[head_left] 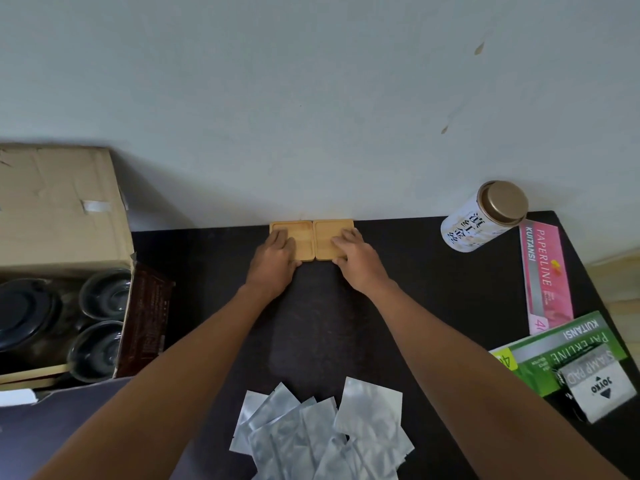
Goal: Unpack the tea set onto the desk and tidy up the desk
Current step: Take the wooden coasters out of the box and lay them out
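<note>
Two square wooden coasters lie side by side against the wall at the far edge of the dark desk (433, 289). My left hand (275, 259) rests flat on the left coaster (300, 230) with straight fingers. My right hand (356, 258) rests the same way on the right coaster (325, 237). At the left, an open cardboard box (62, 209) holds dark glass tea cups (104, 294) and a dark round lid (24, 313).
A white tea tin (481, 220) with a gold lid stands at the back right. Pink (547, 271) and green (568, 344) paper packs and a stamp pad box (595, 386) lie at the right edge. Several silver foil sachets (322, 431) lie near the front.
</note>
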